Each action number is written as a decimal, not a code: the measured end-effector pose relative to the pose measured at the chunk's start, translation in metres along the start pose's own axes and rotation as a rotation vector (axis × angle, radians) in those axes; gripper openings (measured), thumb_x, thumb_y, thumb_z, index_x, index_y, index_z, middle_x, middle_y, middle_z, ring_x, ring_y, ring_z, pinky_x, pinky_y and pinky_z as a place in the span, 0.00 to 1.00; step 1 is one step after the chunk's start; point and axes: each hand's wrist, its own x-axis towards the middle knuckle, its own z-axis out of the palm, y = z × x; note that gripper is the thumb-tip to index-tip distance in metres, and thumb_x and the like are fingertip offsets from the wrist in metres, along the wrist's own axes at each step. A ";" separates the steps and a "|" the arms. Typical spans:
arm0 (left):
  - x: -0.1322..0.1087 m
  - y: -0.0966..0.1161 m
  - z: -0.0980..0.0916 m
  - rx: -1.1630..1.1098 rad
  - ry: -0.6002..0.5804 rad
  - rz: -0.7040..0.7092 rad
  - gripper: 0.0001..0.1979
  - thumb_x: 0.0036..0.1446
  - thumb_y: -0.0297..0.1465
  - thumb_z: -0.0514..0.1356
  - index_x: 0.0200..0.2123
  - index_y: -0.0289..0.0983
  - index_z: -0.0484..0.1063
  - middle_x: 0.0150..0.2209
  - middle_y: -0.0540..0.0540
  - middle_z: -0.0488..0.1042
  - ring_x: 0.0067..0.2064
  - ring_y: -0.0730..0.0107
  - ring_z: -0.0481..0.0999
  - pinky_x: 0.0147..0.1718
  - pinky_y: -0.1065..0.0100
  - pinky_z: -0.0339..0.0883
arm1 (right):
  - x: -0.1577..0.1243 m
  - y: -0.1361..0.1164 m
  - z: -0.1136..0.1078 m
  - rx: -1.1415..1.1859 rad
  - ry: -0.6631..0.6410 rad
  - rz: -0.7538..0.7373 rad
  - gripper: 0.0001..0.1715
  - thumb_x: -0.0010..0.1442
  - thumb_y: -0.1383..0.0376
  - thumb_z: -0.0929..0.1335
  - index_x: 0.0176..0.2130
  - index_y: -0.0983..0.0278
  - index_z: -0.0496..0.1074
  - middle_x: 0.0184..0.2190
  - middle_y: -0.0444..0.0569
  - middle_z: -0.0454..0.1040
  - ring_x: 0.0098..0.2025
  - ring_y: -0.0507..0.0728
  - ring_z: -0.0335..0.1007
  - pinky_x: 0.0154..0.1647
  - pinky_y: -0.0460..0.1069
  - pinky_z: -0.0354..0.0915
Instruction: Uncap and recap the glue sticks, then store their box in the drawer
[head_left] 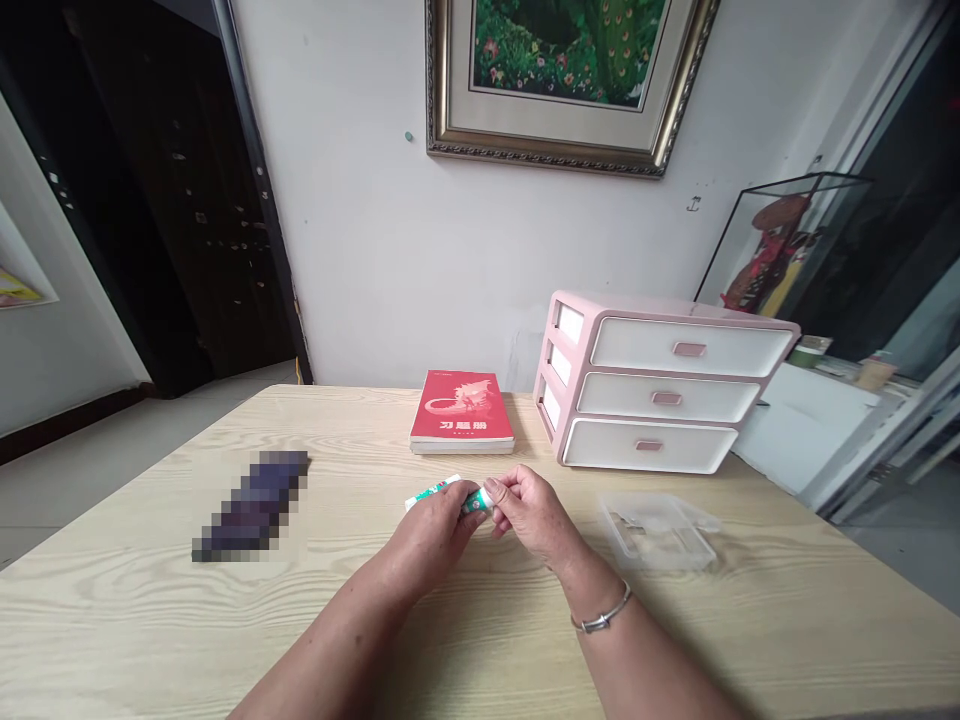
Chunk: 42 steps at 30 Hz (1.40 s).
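Over the middle of the table, my left hand (433,522) is closed around a small green-and-white tube (476,500). My right hand (534,510), with a silver bangle on its wrist, pinches the white end of that tube between thumb and fingers. Just beyond my left hand is a second slim green-and-white piece (430,492), partly hidden by the fingers. Whether it is held or lies on the table I cannot tell. A clear plastic box (660,530) sits to the right of my right hand.
A red book (463,408) lies on a stack near the wall. To its right stands a pink and white three-drawer cabinet (667,395). On the left of the wooden table (360,640) is a dark, pixelated object (255,505). A framed picture (555,150) hangs above.
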 end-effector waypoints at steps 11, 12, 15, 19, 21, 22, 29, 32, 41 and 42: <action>-0.002 0.009 0.001 0.020 0.018 -0.019 0.09 0.62 0.33 0.53 0.46 0.41 0.66 0.38 0.46 0.75 0.38 0.62 0.74 0.35 0.67 0.61 | -0.003 -0.004 0.005 0.129 0.023 0.121 0.27 0.53 0.42 0.69 0.30 0.62 0.64 0.14 0.39 0.66 0.15 0.49 0.59 0.13 0.45 0.64; -0.002 0.009 0.000 -0.078 0.014 -0.059 0.09 0.62 0.35 0.54 0.45 0.41 0.67 0.36 0.47 0.75 0.36 0.63 0.73 0.34 0.68 0.61 | -0.002 -0.004 0.004 0.143 0.030 0.110 0.28 0.54 0.41 0.68 0.30 0.63 0.65 0.14 0.39 0.66 0.15 0.49 0.60 0.14 0.45 0.64; -0.002 0.006 -0.006 -0.432 0.039 -0.176 0.13 0.61 0.42 0.54 0.37 0.39 0.68 0.27 0.51 0.70 0.30 0.67 0.68 0.29 0.69 0.59 | 0.002 -0.003 -0.001 0.195 0.105 0.097 0.29 0.58 0.41 0.64 0.33 0.64 0.67 0.14 0.41 0.67 0.15 0.50 0.60 0.14 0.45 0.63; 0.000 -0.003 -0.009 -0.776 0.107 -0.187 0.26 0.63 0.51 0.47 0.25 0.37 0.65 0.17 0.53 0.60 0.22 0.72 0.59 0.25 0.68 0.54 | 0.005 0.000 -0.007 0.161 0.151 0.069 0.26 0.59 0.43 0.64 0.34 0.64 0.67 0.14 0.40 0.67 0.14 0.50 0.59 0.14 0.45 0.63; 0.002 -0.008 -0.007 -0.895 0.129 -0.212 0.29 0.62 0.55 0.45 0.24 0.37 0.65 0.16 0.53 0.59 0.20 0.74 0.57 0.23 0.69 0.53 | 0.005 0.003 -0.005 0.124 0.144 0.066 0.26 0.58 0.43 0.64 0.33 0.64 0.67 0.14 0.39 0.66 0.15 0.50 0.59 0.15 0.45 0.62; 0.003 -0.010 -0.006 -0.954 0.128 -0.238 0.30 0.61 0.56 0.45 0.24 0.37 0.65 0.16 0.53 0.60 0.19 0.75 0.56 0.22 0.69 0.51 | 0.005 0.004 -0.004 0.106 0.135 0.065 0.26 0.58 0.43 0.64 0.33 0.63 0.67 0.14 0.39 0.66 0.15 0.50 0.60 0.14 0.44 0.62; 0.003 -0.014 -0.005 -1.059 0.144 -0.290 0.30 0.60 0.56 0.48 0.21 0.37 0.62 0.14 0.55 0.56 0.16 0.78 0.53 0.18 0.71 0.47 | 0.004 0.011 0.002 -0.071 0.066 -0.004 0.26 0.61 0.43 0.62 0.32 0.63 0.67 0.14 0.39 0.66 0.15 0.49 0.59 0.16 0.44 0.58; 0.002 -0.011 -0.007 -1.045 0.144 -0.309 0.29 0.61 0.54 0.50 0.19 0.37 0.61 0.12 0.54 0.55 0.16 0.78 0.53 0.17 0.71 0.47 | 0.004 0.010 0.001 -0.129 0.077 -0.021 0.26 0.62 0.44 0.61 0.31 0.63 0.67 0.14 0.39 0.65 0.15 0.49 0.59 0.16 0.44 0.57; 0.002 -0.009 -0.007 -1.166 0.209 -0.304 0.22 0.58 0.43 0.49 0.16 0.39 0.58 0.12 0.55 0.52 0.15 0.79 0.49 0.15 0.72 0.44 | 0.004 0.011 0.002 -0.117 0.100 -0.013 0.27 0.62 0.43 0.61 0.31 0.63 0.67 0.14 0.39 0.65 0.15 0.49 0.58 0.16 0.44 0.58; 0.002 -0.009 -0.007 -1.176 0.214 -0.293 0.21 0.58 0.42 0.49 0.16 0.39 0.57 0.12 0.55 0.52 0.15 0.79 0.49 0.15 0.72 0.44 | 0.004 0.012 0.002 -0.112 0.102 -0.015 0.27 0.62 0.42 0.60 0.31 0.63 0.67 0.14 0.39 0.65 0.15 0.49 0.58 0.16 0.44 0.58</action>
